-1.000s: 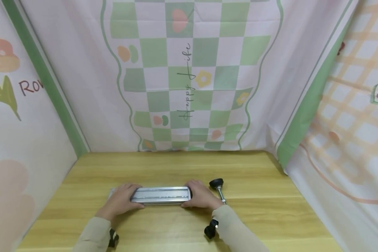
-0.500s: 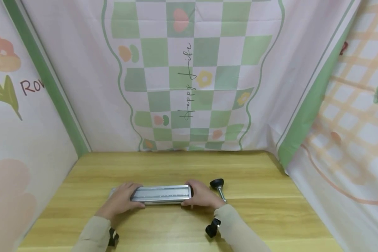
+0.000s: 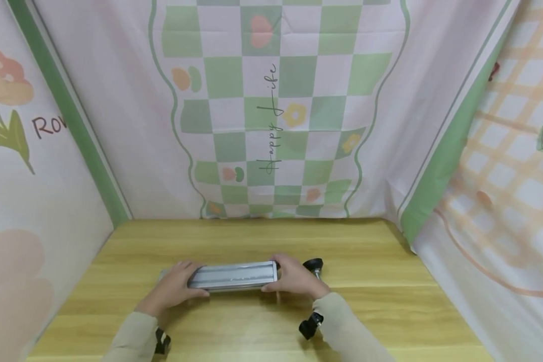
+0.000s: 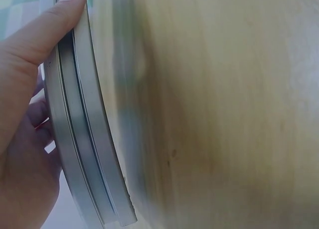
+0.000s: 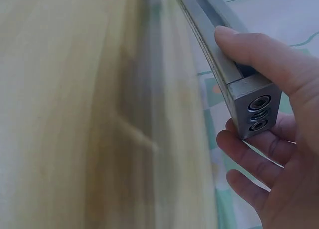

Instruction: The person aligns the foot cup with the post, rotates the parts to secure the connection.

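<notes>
A silver aluminium profile (image 3: 233,275) with grooved sides lies crosswise between both hands, its right end higher than its left in the head view. My left hand (image 3: 174,287) grips it toward the left, the thumb (image 4: 52,27) along the near side in the left wrist view. My right hand (image 3: 296,277) grips the right end, thumb on the grooved side and fingers underneath. There the right wrist view shows a squared end block (image 5: 256,107) with socket screws. A levelling foot (image 3: 313,264), a black disc on a threaded rod, lies beyond my right hand, which partly hides the rod.
A wood-grain table (image 3: 253,327) lies beneath the hands. Printed curtains (image 3: 271,100) hang behind it and along both sides. Black camera mounts (image 3: 310,326) stick out from the inner side of each wrist.
The right hand has shifted slightly right and away from me, bringing the profile's right end up into a tilt. The left hand has barely moved. More of the levelling foot's rod is now covered.
</notes>
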`<action>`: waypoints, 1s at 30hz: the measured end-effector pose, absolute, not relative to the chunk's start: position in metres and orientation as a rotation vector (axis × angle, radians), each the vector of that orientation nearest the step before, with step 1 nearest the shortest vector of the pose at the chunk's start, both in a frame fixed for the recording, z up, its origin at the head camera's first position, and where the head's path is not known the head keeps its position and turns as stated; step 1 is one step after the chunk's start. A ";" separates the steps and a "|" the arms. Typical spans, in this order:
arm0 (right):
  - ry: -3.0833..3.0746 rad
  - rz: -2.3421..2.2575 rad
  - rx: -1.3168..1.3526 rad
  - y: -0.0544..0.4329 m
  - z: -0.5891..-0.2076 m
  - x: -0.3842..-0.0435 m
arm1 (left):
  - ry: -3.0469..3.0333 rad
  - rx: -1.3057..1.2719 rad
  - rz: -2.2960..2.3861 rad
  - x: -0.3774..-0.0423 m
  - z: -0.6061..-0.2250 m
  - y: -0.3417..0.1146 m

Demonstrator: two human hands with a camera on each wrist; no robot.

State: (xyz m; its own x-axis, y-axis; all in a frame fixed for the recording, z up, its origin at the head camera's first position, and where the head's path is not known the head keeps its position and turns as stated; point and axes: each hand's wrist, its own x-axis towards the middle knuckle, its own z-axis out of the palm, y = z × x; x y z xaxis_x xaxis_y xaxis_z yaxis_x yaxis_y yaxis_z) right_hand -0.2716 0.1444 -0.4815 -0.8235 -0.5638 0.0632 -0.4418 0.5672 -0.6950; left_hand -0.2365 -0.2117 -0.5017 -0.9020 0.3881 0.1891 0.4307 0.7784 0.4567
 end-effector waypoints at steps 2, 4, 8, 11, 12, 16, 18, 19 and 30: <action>2.615 -1.135 -0.852 0.145 -0.478 -0.271 | -2.883 -0.661 -0.799 -0.236 -0.501 -0.212; 2.593 -1.178 -0.847 0.146 -0.474 -0.270 | -2.880 -0.659 -0.828 -0.235 -0.500 -0.212; 2.580 -1.242 -0.845 0.146 -0.467 -0.268 | -2.850 -0.658 -0.874 -0.235 -0.500 -0.211; 2.600 -1.271 -0.849 0.146 -0.459 -0.268 | -2.823 -0.663 -0.917 -0.236 -0.500 -0.211; 2.613 -1.275 -0.851 0.146 -0.456 -0.268 | -2.814 -0.668 -0.934 -0.236 -0.500 -0.211; 2.639 -1.309 -0.868 0.145 -0.446 -0.268 | -2.794 -0.664 -1.024 -0.237 -0.500 -0.209; 2.643 -1.320 -0.865 0.144 -0.442 -0.268 | -2.791 -0.656 -1.063 -0.237 -0.499 -0.208; 2.640 -1.332 -0.862 0.144 -0.439 -0.267 | -2.790 -0.650 -1.079 -0.237 -0.499 -0.208; 2.750 -1.434 -0.872 0.140 -0.412 -0.264 | -2.729 -0.626 -1.264 -0.240 -0.498 -0.195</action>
State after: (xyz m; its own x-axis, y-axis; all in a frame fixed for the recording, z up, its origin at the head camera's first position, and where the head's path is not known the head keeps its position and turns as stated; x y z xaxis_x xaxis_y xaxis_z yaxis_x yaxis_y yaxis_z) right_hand -0.2643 0.1395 -0.4117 -0.8504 -0.4259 0.3089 -0.4970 0.4579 -0.7371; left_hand -0.2397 -0.1949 -0.4976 -0.9147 0.3330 0.2291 0.3901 0.5787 0.7162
